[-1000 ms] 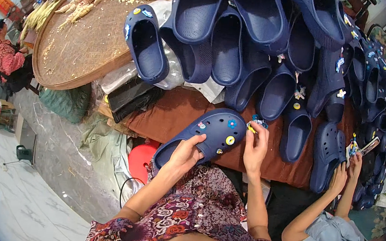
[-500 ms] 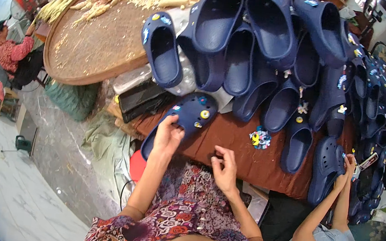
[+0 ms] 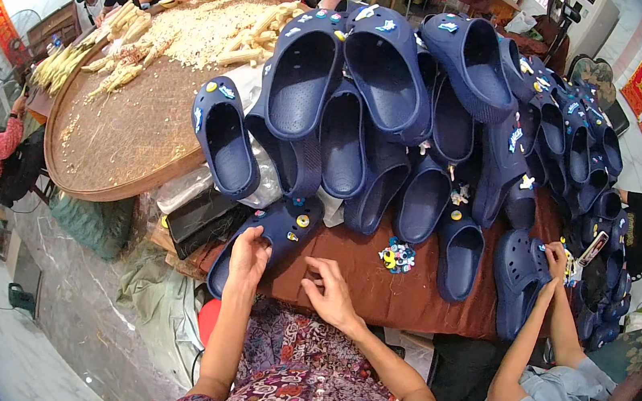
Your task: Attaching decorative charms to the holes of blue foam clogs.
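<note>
A navy clog with small charms on its upper lies tilted at the table's near left edge. My left hand is in front of it, fingers curled together toward the thumb. Anything held in them is hidden or too small to make out. To its right, over the brown cloth, my right hand has bent fingers, with thumb and fingertips apart and nothing visible between them. A small heap of colourful charms lies on the cloth beyond my right hand.
Many navy clogs are piled across the table. At far left stands a round woven tray with corn, and people sit behind it. On the right, a co-worker's hands are at another clog. A black bag lies left.
My view has tilted up, bringing people behind the tray into sight. Both hands stay near the same clog, and the right hand's fingers have drawn slightly closer together.
</note>
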The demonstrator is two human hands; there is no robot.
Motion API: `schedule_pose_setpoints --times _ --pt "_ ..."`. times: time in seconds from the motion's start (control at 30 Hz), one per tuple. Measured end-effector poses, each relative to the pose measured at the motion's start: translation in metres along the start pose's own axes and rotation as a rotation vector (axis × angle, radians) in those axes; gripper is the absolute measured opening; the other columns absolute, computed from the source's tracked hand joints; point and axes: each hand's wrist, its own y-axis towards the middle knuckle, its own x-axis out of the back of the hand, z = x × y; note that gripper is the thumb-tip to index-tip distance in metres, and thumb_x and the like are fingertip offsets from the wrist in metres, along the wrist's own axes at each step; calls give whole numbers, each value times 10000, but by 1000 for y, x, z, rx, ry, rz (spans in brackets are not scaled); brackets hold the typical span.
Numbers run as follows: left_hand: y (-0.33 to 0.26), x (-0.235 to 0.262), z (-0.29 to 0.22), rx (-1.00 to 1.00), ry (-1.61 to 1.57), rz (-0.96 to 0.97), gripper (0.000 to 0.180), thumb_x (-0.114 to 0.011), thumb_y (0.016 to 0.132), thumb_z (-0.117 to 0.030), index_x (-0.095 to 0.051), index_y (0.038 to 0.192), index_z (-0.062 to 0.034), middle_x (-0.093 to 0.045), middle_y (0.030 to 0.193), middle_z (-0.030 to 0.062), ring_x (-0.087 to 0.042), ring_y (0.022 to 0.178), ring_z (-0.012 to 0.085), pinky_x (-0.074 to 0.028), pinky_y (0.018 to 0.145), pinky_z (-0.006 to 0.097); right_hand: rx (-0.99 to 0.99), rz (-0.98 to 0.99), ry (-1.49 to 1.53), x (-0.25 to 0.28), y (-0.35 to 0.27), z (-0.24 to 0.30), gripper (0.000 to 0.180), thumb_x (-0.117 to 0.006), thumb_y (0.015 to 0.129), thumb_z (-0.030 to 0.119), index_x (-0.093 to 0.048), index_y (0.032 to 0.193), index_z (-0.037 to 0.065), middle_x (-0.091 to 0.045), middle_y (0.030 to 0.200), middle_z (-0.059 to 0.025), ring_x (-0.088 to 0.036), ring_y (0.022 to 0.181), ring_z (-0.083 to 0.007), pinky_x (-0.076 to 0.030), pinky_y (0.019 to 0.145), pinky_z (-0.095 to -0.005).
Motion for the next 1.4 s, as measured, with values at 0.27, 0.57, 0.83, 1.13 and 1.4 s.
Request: schedule_pose_setpoints --times 0.27,0.57,0.83,1.13,1.4 --pt "-51 -4 7 -263 277 -35 294 -569 980 -125 -546 1250 -13 -600 1262 157 -611 1164 284 -490 1006 386 32 -383 -152 99 -3 -12 174 -623 932 43 -677 1097 25 -653 1012 -100 -659 940 -213 -546 779 -302" --pt "-121 -25 72 -710 948 99 396 -512 948 50 -499 1342 23 -560 1319 121 -569 1199 219 -442 1040 340 -35 -876 -550 173 -18 -35 327 -657 886 26 -584 1204 6 -555 1082 -161 -587 997 -289 -489 898 -394" --pt "-81 -64 113 -877 1309 492 408 -589 864 29 -583 1268 -22 -577 1244 201 -594 1150 359 -500 983 414 -126 -831 -536 210 5 -64 435 -711 879 127 -524 1247 -13 -532 1149 -208 -541 1108 -348 -429 976 -438" --pt "-28 -100 122 -1011 1424 487 454 -628 834 12 -590 1282 -49 -508 1306 214 -496 1214 388 -411 1056 448 146 -1156 -743 255 62 -51 604 -706 896 181 -438 1404 -7 -483 1304 -240 -484 1232 -406 -380 1046 -491" --pt "-21 -102 121 -1011 1405 499 431 -623 834 11 -601 1262 -41 -512 1272 213 -502 1202 395 -413 1047 459 195 -1093 -584 290 104 -40 167 -665 865 63 -593 1009 18 -576 900 -126 -616 803 -263 -493 734 -403"
